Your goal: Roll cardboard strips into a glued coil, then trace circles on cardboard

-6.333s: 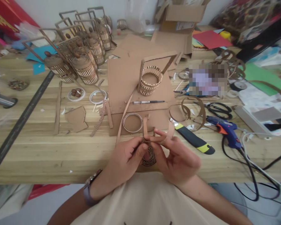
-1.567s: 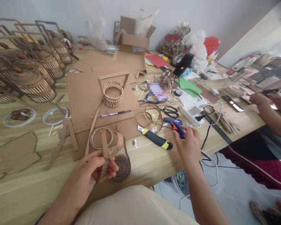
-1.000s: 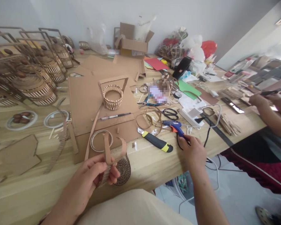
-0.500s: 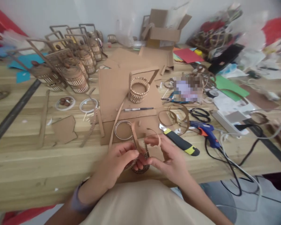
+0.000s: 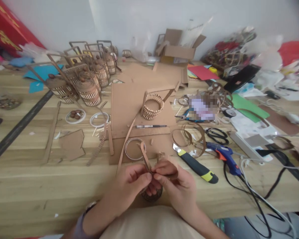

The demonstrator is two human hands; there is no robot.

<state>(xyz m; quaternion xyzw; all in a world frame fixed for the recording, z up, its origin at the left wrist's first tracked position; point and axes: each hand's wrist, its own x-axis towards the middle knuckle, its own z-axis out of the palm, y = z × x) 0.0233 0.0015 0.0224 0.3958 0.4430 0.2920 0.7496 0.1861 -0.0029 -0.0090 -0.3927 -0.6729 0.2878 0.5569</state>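
Brown corrugated cardboard forms a coil [image 5: 152, 196] at the near edge of the wooden tabletop [image 5: 69, 189], partly hidden beneath the person's hands. Just above it, the left hand [image 5: 131, 184] pinches a cardboard strip [image 5: 145, 154], thumb and forefinger closed on it with no gap showing, the other fingers curled below. The right hand [image 5: 179, 187] meets it there, its fingers also drawn together on the strip; how much they cover cannot be told. The strip's free end rises and leans away from the hands, overlapping a pale ring [image 5: 126, 150] in view.

To the right lies a black-and-yellow utility knife [image 5: 198, 166], blade pointing away from the person, and beyond it a blue glue gun [image 5: 228, 157] with an orange trigger. Farther off, a pen [image 5: 151, 126] lies across cardboard, just in front of an open slatted basket [image 5: 152, 113] with a tall handle. Lidded baskets [image 5: 88, 93] crowd together at the left, and an open cardboard box [image 5: 179, 51] stands near the wall.
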